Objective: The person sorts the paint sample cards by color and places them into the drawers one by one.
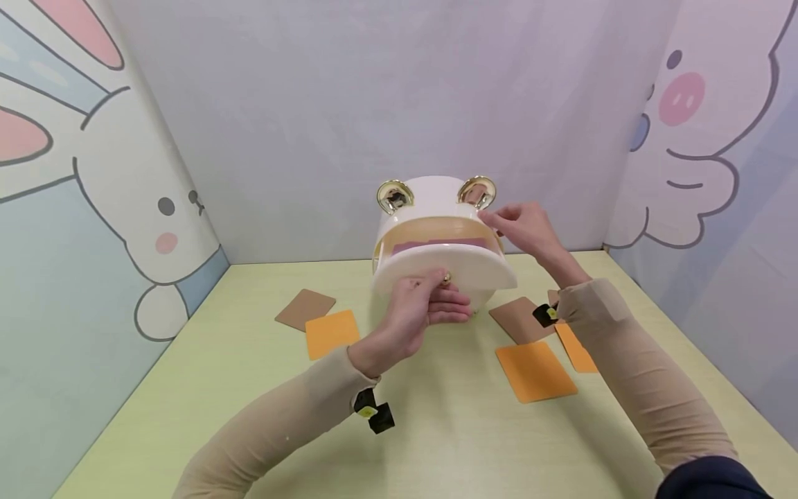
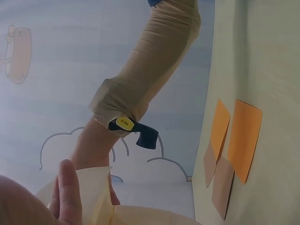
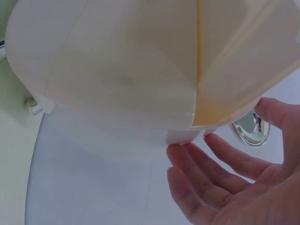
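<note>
A white frog-shaped box [image 1: 434, 194] with two shiny gold eyes stands at the back of the table, its mouth open. Its white front lid [image 1: 411, 262] tilts out toward me; something pink [image 1: 439, 244] shows inside. My left hand [image 1: 414, 312] pinches the small gold knob [image 1: 446, 277] on the lid, other fingers stretched below. At the box's upper right edge, beside the gold eye [image 1: 476, 191], my right hand [image 1: 524, 225] grips the rim. In the right wrist view, the right thumb touches the rim and the fingertips [image 3: 174, 151] meet a small tab on its side.
On the left of the table lie a brown card [image 1: 305, 308] and an orange card [image 1: 332, 334]. To the right are another brown card [image 1: 520, 319] and orange cards [image 1: 536, 372], partly under my right forearm. Cartoon-printed curtains [image 1: 386, 90] enclose the table.
</note>
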{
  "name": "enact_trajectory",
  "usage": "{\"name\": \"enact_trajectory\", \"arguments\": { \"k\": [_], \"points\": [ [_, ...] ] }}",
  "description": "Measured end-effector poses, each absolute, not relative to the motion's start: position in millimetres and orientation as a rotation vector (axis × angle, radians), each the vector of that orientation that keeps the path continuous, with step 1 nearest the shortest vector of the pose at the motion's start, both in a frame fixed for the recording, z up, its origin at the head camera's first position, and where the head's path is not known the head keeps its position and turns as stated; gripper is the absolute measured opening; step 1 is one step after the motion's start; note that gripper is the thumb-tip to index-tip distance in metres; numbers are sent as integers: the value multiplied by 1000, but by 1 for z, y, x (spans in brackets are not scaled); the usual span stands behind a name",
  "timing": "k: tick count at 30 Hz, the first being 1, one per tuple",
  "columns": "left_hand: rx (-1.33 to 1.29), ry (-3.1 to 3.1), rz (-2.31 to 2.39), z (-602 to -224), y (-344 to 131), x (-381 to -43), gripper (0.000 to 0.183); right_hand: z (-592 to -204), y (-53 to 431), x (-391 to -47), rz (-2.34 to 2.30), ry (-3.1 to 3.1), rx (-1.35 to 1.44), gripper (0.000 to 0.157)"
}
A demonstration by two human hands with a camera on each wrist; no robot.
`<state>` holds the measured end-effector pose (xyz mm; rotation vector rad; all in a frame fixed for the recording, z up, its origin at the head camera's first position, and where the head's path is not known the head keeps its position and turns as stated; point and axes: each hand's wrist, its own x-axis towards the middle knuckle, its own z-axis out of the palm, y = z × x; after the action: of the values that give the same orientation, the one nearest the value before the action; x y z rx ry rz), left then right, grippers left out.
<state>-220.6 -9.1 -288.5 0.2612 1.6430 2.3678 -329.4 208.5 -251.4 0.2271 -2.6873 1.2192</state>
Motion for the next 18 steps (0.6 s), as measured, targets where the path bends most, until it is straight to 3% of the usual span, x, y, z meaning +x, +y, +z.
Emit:
{"name": "enact_trajectory", "arguments": {
  "k": [18],
  "points": [
    [239, 1700, 2384, -290, -8, -252, 32, -249, 209, -329, 1208, -2708, 227, 69]
  ]
}}
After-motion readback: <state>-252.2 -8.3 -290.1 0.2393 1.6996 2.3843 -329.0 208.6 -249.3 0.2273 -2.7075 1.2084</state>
